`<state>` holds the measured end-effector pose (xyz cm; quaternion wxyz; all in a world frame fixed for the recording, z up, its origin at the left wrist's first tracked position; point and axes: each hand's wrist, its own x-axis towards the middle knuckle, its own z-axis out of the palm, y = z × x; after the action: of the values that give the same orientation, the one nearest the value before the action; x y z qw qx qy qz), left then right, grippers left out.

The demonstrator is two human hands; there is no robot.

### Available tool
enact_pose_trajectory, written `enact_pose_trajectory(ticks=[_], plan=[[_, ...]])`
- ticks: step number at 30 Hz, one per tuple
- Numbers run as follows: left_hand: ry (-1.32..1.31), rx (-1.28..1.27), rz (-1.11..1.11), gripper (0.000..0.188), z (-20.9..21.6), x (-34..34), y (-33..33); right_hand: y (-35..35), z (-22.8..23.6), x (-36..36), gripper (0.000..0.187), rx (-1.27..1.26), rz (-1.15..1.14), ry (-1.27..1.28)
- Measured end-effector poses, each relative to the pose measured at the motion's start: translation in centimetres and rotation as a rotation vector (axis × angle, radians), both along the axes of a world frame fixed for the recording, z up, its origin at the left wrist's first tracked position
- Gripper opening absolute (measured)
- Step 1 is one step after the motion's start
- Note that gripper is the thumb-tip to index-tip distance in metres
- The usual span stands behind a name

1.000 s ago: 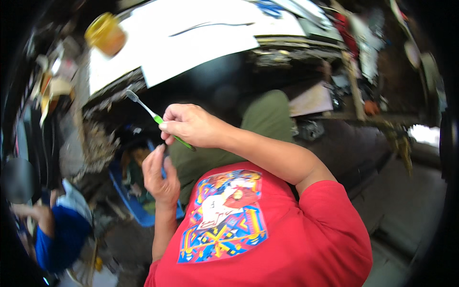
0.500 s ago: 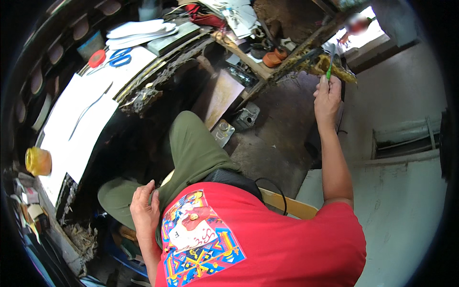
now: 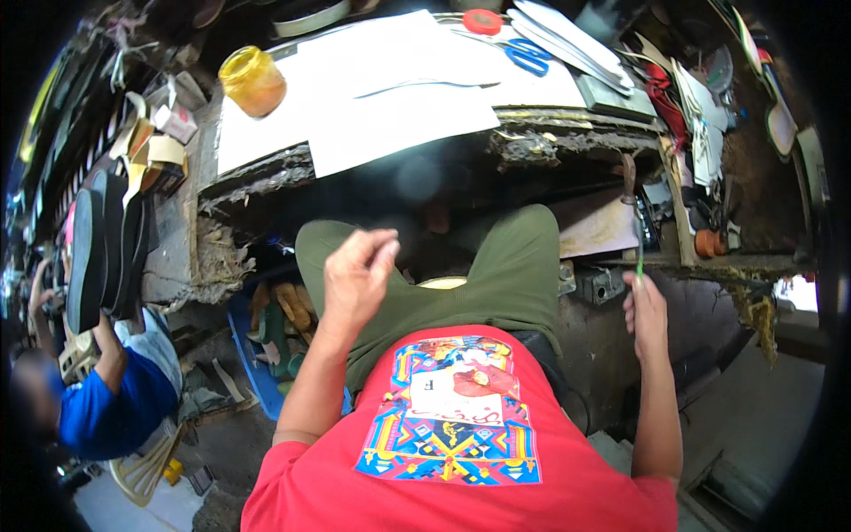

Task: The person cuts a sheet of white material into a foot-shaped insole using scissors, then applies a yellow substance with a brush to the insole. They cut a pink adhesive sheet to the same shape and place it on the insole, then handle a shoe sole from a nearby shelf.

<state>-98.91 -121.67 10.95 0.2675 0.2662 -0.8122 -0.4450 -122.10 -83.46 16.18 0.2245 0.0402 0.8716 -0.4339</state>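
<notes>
My left hand (image 3: 359, 270) hovers above my left thigh, fingers bent and thumb a little apart, with no object visible in it. On the right, my right hand (image 3: 648, 309) is closed around a thin tool (image 3: 639, 253) with a green grip and a slim greyish end pointing away; its exact kind is unclear. White sheets (image 3: 390, 111) cover the bench top in front of me. A thin curved dark line or strip (image 3: 425, 85) runs across them. At their left stands an open yellow jar (image 3: 253, 82). Blue-handled scissors (image 3: 528, 58) lie at the far right of the sheets.
Near the scissors are a red ring-shaped object (image 3: 482, 21) and stacked white sole-shaped pieces (image 3: 572, 44). The bench edge (image 3: 266, 173) is ragged. Dark soles (image 3: 89, 257) and a blue-shirted co-worker (image 3: 120, 403) are at left. A blue bin (image 3: 257, 355) sits by my leg.
The head view has swung left, bringing the bench to the front and the co-worker into sight. My left hand has lifted off my leg. My right hand still holds the green-gripped tool.
</notes>
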Motion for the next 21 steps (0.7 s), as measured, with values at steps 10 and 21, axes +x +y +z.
enact_pose_trajectory(ticks=[10,21], plan=[[0.133,-0.058,0.079,0.018,4.5,-4.0,-3.5,-23.1,3.9,-4.9,0.032,-0.562,0.618,-0.216],[-0.272,0.500,-0.151,0.012,-4.4,-4.6,-1.0,0.3,9.4,-10.3,0.024,-1.567,-0.268,0.635]])
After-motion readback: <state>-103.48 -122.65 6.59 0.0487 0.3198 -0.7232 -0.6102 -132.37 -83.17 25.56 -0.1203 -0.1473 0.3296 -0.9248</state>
